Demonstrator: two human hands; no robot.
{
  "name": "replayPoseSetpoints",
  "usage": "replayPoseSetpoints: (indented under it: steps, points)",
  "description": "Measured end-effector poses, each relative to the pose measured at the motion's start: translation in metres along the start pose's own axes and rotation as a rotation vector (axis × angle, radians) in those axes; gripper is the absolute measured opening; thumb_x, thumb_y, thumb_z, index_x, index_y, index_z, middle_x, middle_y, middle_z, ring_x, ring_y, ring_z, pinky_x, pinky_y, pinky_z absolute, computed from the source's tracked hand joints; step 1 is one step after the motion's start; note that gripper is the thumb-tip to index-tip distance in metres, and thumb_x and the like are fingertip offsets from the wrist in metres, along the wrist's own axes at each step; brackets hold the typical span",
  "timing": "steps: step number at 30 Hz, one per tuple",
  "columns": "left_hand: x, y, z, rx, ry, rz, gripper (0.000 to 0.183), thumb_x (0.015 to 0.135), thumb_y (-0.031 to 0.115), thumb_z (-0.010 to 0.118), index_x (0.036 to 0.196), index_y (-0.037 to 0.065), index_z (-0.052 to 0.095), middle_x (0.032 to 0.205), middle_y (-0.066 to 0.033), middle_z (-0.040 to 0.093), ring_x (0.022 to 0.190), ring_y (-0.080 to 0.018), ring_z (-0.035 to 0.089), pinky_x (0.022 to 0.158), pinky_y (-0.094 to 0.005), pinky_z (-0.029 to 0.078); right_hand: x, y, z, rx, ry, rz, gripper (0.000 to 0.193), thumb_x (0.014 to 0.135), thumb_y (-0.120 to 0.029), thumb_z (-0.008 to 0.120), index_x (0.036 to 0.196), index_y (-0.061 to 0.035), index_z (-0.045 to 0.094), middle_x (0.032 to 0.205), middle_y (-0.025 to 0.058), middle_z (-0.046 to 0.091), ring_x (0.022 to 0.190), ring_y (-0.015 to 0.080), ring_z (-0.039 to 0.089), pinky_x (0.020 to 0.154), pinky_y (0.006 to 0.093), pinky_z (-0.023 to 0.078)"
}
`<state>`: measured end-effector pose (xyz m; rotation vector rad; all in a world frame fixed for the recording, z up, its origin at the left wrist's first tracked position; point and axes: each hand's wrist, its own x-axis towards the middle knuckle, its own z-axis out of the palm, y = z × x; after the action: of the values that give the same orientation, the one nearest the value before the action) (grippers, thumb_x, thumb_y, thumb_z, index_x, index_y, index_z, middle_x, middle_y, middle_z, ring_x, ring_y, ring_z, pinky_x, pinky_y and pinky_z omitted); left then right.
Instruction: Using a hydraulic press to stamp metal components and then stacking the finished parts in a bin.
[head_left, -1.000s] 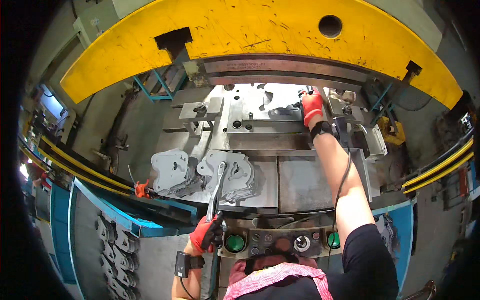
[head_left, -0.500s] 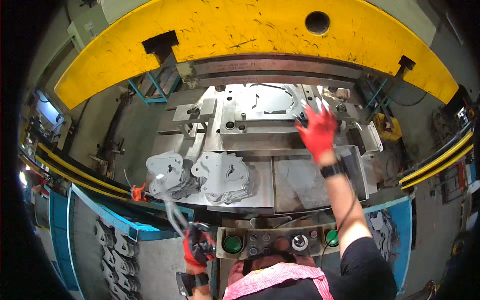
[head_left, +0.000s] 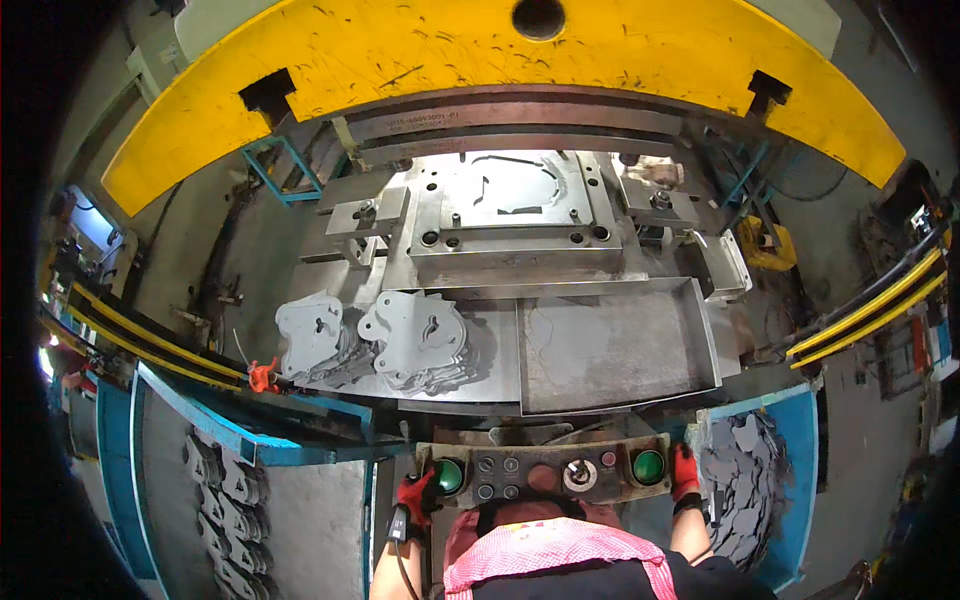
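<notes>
At the left end of the control panel (head_left: pixel 540 495), my left hand (head_left: pixel 415 495), in a red glove, sits against the panel's edge beside a green button (head_left: pixel 449 476). Its fingers are partly hidden, and I cannot make out a tool in it. A thin dark rod (head_left: pixel 405 431) sticks up just above it. My right hand (head_left: pixel 686 476), also red-gloved, rests at the panel's right end by the other green button (head_left: pixel 648 466); its fingers are mostly hidden. Farther off lies the metal die (head_left: pixel 516 262), with a flat bright plate (head_left: pixel 518 190) bearing curved slots on top.
Two stacks of grey metal plates (head_left: pixel 420 335) lie left of a shallow metal tray (head_left: pixel 620 345). A yellow press beam (head_left: pixel 560 60) spans above the die. Blue-framed bins with metal parts (head_left: pixel 235 500) and scrap pieces (head_left: pixel 742 490) flank me.
My right hand has come back from the die to the panel's right end. My left hand has moved to the panel's left end; the long grey tool it held no longer shows clearly.
</notes>
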<state>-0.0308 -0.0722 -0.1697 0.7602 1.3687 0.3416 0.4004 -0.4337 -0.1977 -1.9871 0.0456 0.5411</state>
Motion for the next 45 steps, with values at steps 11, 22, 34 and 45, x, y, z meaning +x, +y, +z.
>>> replayPoseSetpoints:
  steps: [11, 22, 34, 45]
  points:
    - [0.022, -0.007, 0.003, 0.194, 0.148, -0.070, 0.043, 0.062, 0.016, 0.082, 0.097, 0.003, 0.060, 0.075, -0.0061, 0.060, 0.056, -0.0174, 0.052, 0.045, -0.0337, 0.043, -0.022, -0.008, 0.015, 0.125, -0.256, 0.066, 0.077, 0.072, -0.001, 0.070, 0.138, -0.0024, 0.031, 0.127, 0.0103, 0.051, 0.110, 0.0215, 0.052, 0.093, 0.0320, 0.043]
    - [0.073, -0.044, -0.027, 0.366, 0.235, -0.088, 0.063, 0.056, 0.029, 0.085, 0.105, -0.002, 0.060, 0.102, -0.0123, 0.063, 0.091, -0.0215, 0.060, 0.076, -0.0359, 0.050, -0.016, 0.023, 0.025, -0.022, -0.028, 0.024, 0.085, 0.066, 0.000, 0.075, 0.138, -0.0014, 0.031, 0.131, 0.0119, 0.048, 0.117, 0.0229, 0.049, 0.098, 0.0338, 0.040]
    - [0.044, -0.023, -0.010, 0.287, 0.229, -0.034, 0.056, 0.059, 0.023, 0.083, 0.105, 0.000, 0.061, 0.095, -0.0112, 0.065, 0.080, -0.0229, 0.062, 0.071, -0.0363, 0.052, -0.015, 0.022, 0.025, -0.030, -0.047, 0.044, 0.089, 0.064, -0.009, 0.078, 0.138, 0.0050, 0.030, 0.129, 0.0164, 0.051, 0.114, 0.0231, 0.053, 0.096, 0.0319, 0.042]
    - [0.013, -0.003, 0.000, 0.209, 0.080, 0.116, 0.038, 0.070, 0.024, 0.076, 0.099, 0.005, 0.058, 0.068, -0.0038, 0.058, 0.048, -0.0164, 0.052, 0.040, -0.0334, 0.041, -0.017, -0.072, -0.018, 0.102, -0.063, 0.036, 0.055, 0.082, -0.019, 0.066, 0.130, -0.0004, 0.045, 0.122, 0.0123, 0.055, 0.108, 0.0216, 0.054, 0.090, 0.0337, 0.044]
